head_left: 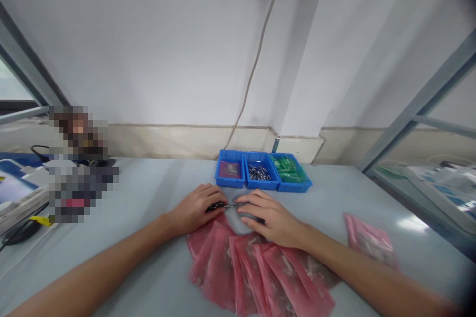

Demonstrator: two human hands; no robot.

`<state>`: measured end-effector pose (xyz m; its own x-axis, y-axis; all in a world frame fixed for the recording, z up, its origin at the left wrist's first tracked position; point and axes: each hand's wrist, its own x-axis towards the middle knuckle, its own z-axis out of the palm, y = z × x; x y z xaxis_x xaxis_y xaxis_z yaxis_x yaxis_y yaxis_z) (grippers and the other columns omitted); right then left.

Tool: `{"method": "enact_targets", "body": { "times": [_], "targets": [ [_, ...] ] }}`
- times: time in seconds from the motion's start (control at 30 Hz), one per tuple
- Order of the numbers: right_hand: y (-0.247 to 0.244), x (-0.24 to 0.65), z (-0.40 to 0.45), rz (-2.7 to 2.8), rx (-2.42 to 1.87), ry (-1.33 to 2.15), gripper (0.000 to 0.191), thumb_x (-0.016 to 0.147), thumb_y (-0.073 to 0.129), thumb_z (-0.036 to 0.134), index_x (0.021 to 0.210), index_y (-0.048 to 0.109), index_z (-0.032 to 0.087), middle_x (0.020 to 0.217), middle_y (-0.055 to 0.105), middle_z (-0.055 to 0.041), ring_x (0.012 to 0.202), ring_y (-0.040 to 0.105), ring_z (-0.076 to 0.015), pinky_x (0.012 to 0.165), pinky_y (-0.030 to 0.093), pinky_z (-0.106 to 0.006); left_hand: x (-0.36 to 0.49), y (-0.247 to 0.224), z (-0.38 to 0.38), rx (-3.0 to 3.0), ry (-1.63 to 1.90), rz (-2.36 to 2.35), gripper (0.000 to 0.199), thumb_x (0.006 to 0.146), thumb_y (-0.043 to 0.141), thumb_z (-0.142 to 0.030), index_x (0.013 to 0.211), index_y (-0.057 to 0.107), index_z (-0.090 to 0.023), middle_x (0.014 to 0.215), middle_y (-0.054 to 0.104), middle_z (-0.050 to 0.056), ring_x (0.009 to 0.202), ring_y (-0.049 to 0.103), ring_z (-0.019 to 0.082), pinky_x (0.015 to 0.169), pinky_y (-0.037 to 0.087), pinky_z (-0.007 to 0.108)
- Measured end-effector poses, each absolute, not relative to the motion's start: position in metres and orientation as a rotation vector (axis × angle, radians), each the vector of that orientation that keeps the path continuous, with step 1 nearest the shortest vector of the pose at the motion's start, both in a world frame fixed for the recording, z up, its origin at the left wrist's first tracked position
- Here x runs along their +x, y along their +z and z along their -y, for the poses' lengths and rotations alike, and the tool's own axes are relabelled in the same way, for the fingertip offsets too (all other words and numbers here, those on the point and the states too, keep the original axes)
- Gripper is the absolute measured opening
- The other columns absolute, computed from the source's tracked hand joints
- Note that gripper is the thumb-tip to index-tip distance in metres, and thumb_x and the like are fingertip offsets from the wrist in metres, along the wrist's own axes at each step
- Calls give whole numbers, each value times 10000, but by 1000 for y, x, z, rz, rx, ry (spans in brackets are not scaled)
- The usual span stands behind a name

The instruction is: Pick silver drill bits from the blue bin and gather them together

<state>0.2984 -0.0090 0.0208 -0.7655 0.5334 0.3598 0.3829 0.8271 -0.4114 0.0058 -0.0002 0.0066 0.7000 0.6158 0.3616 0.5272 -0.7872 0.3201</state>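
Note:
My left hand point(204, 208) is closed, fingers curled down to the table over a bunch of small, dark, shiny metal pieces point(216, 205), partly hidden by the hand. Facing it, my right hand point(273, 219) lies low over the table, fingers stretched out and thumb apart. Its fingertips are beside a thin metal piece point(231, 205) between the two hands; whether they touch it I cannot make out. Just below both hands, several pink see-through bags point(243, 272) overlap in a fan, with small parts blurred inside.
Three blue bins join in a row: the left bin point(220, 182) with a pink bag, the middle bin point(256, 184) with loose metal pieces, the right bin point(293, 187) with green packets. Another pink bag point(372, 242) lies right. A blurred-out person point(80, 158) is at left.

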Motion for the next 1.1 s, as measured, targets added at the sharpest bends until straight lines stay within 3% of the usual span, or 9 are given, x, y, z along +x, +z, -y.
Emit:
{"method": "enact_targets", "body": {
  "times": [0.17,0.77,1.1],
  "targets": [
    [22,298,9,2534,-662,477,298,1087,586,314,1352,713,262,1343,726,-85,1254,588,-281,1101,494,-475,6,6,0,2721,681,-919,170,1102,554,-301,1219,661,-238,1176,688,59,1096,628,229,995,476,378],
    [17,298,7,2463,-648,355,245,1102,555,261,1221,768,232,1191,771,-77,1114,653,-249,1040,535,-437,5,7,1,2724,683,-920,153,1096,560,-291,1183,671,-230,1153,685,64,1067,633,225,979,490,372],
    [13,299,6,2526,-703,387,263,1107,552,278,1317,706,240,1313,710,-94,1217,612,-269,1104,479,-469,5,5,-1,2732,693,-911,171,1102,550,-304,1185,680,-231,1151,683,64,1071,632,224,990,481,376]
  ]
}}
